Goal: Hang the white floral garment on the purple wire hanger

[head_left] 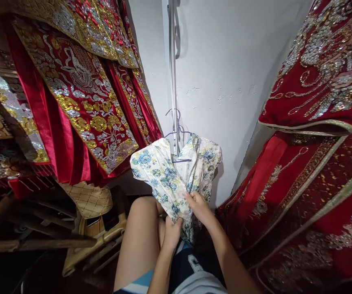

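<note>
A white short-sleeved blouse (166, 173) with blue and yellow flowers hangs on a purple hanger (179, 126) in front of me. My left hand (173, 229) is closed on the cloth near its lower edge, above my lap. Higher and to the right, my right hand (198, 206) pinches the front of the blouse just below its V-shaped neckline. The hanger's hook stands up against a pale vertical pole. Folds of cloth hide some of my fingertips.
Red garments with gold and silver embroidery (102, 118) hang on the left. More red beaded garments (316, 163) crowd the right side. A bamboo chair (102, 241) stands at lower left. Behind the blouse are a white wall (224, 61) and the pole (170, 53).
</note>
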Motion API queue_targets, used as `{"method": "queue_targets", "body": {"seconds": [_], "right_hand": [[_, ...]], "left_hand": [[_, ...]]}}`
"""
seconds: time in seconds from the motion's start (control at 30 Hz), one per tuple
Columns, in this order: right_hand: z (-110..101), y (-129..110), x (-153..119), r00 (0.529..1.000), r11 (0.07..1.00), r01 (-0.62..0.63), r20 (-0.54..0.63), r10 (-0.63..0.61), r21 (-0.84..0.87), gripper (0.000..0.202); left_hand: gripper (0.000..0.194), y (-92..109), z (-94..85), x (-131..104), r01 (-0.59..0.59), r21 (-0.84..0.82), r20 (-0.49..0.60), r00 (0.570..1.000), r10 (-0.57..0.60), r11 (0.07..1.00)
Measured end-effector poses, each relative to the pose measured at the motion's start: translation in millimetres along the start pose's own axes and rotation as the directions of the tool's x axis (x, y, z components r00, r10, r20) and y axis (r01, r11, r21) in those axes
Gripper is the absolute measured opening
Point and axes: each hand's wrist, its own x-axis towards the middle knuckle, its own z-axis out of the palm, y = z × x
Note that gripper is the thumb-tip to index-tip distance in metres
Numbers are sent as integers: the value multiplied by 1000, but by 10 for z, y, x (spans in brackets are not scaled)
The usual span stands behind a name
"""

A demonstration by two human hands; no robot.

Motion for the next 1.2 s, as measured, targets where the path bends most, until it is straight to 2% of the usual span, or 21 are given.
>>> {"method": "queue_targets", "body": {"seconds": [0.1, 0.23, 0.33, 0.43, 0.47, 0.53, 0.57, 0.6, 0.63, 0.67, 0.7, 0.73, 0.8, 0.87, 0.93, 1.03, 1.1, 1.2], "right_hand": [[6, 45, -10, 999, 996, -24, 29, 26, -85, 38], [14, 84, 42, 998, 995, -41, 44, 45, -92, 35], [20, 82, 55, 996, 1000, 14, 86, -14, -7, 33], [-4, 76, 17, 994, 989, 19, 103, -34, 146, 34], [-25, 72, -3, 994, 982, 10, 107, -30, 190, 34], [-78, 59, -42, 993, 969, -12, 114, -17, 246, 32], [-106, 48, -58, 994, 965, -22, 111, -8, 261, 31], [-132, 32, -71, 995, 962, -31, 100, 4, 270, 29], [-152, 13, -81, 996, 960, -35, 83, 13, 276, 28], [-165, -12, -88, 998, 958, -36, 66, 17, 283, 27], [-170, -39, -94, 998, 955, -33, 57, 17, 295, 27], [-167, -67, -101, 998, 949, -31, 64, 11, 313, 27], [-146, -115, -123, 994, 930, -27, 108, -13, 366, 28], [-126, -139, -153, 986, 908, -37, 163, -35, 418, 30], [-135, -149, -159, 982, 886, -63, 186, -26, 460, 34], [-236, -249, -14, 988, 848, -88, 155, 8, 523, 38], [-347, -452, 226, 994, 827, -48, 111, -18, 561, 34], [-499, -947, 708, 996, 800, 55, 28, -90, 597, 28]], "left_hand": [[28, -84, -51, 17, 40, 21, 15, 999, -40, 999], [29, -198, -105, 64, 67, 21, -17, 998, -66, 998], [30, -214, -98, 60, 62, -5, -10, 998, -62, 998], [29, -172, -95, 38, 74, -41, 55, 996, -72, 996], [31, -142, -105, 29, 49, -48, 42, 998, -47, 998], [41, -48, -147, 13, -111, -41, -96, 990, 107, 993], [48, 16, -172, 6, -233, -1, -202, 952, 228, 972], [54, 89, -194, 1, -352, 69, -299, 885, 356, 934], [57, 166, -208, 0, -443, 158, -353, 809, 470, 882], [53, 243, -209, 2, -501, 247, -350, 752, 559, 829], [44, 312, -193, 8, -532, 319, -289, 734, 615, 784], [34, 368, -159, 18, -545, 366, -187, 751, 633, 755], [23, 431, -46, 47, -536, 386, 48, 824, 564, 751], [16, 435, 94, 77, -494, 383, 198, 869, 453, 780], [6, 412, 210, 95, -475, 406, 245, 880, 407, 781], [15, 400, 285, 81, -504, 499, 307, 864, 400, 705], [16, 418, 287, 52, -517, 570, 374, 855, 359, 639], [16, 453, 274, 18, -520, 677, 460, 851, 253, 521]]}}
